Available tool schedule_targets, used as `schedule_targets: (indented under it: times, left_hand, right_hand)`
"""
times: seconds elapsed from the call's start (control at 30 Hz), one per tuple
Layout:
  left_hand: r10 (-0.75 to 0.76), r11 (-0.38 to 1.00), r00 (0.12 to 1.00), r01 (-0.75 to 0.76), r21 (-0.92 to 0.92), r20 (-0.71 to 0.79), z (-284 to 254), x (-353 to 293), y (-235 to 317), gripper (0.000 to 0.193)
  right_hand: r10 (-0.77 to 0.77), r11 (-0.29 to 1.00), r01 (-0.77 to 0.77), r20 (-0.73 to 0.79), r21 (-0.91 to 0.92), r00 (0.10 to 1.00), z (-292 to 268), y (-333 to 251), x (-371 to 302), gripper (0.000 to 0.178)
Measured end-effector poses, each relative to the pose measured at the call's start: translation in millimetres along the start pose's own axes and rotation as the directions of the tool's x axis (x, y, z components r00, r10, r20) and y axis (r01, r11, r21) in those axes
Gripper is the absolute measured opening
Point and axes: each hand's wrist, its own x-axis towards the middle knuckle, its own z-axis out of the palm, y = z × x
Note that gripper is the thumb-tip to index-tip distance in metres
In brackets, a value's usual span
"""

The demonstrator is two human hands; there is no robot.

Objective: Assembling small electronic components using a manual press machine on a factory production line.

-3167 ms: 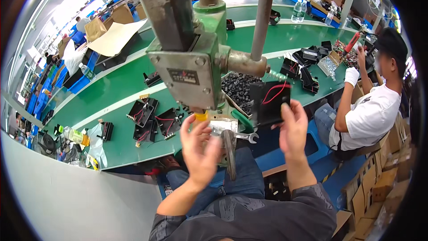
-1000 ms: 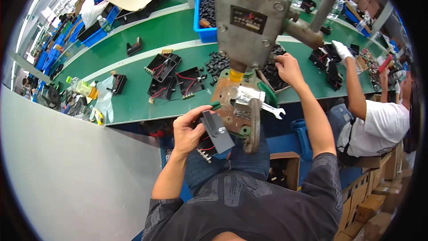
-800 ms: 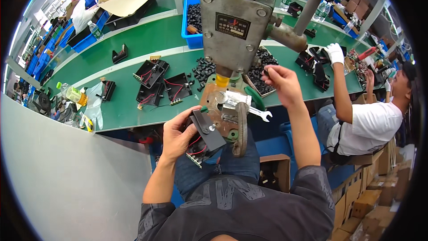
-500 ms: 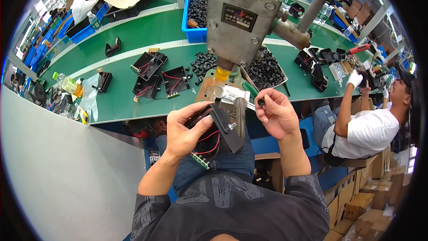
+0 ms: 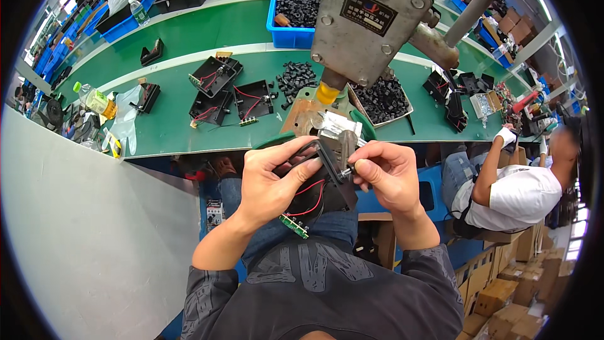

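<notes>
My left hand (image 5: pixel 267 179) grips a black plastic housing (image 5: pixel 338 194), tilted above my lap at the bench's front edge. Red wires and a green circuit board (image 5: pixel 294 226) hang from its open side. A metal shaft (image 5: pixel 345 173) sticks out of the housing's right wall. Thumb and fingers of my right hand (image 5: pixel 391 179) are pinched at that shaft around a small black knob, mostly hidden by the fingertips; whether it sits on the shaft I cannot tell. Just beyond my hands stands a grey metal press (image 5: pixel 371 12) with a yellow tip (image 5: pixel 327 93).
A tray of black knobs (image 5: pixel 380 102) lies right of the press, with a loose knob pile (image 5: pixel 296 79) to its left. Several wired housings (image 5: pixel 255 99) rest on the green bench (image 5: pixel 170 135). Behind is a blue bin (image 5: pixel 292 39). A co-worker (image 5: pixel 525 192) sits at right.
My right hand has brought the black knob left to the housing's shaft. The housing has shifted slightly right in my left hand. My view has turned a little.
</notes>
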Motion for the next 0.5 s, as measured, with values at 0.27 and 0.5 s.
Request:
schedule_targets:
  times: [0.27,0.5]
  left_hand:
    - [0.207,0.935,0.977,-0.182,0.306,-0.053,7.3,-5.5,4.5,0.038]
    - [0.408,0.825,0.912,-0.348,0.445,-0.043,13.4,-13.1,7.9,0.038]
  right_hand:
    - [-0.185,0.844,0.169,0.02,-0.508,0.982,9.4,-5.2,-2.6,0.008]
    - [-0.418,0.618,0.359,0.095,-0.699,0.903,24.6,-8.2,-8.4,0.016]
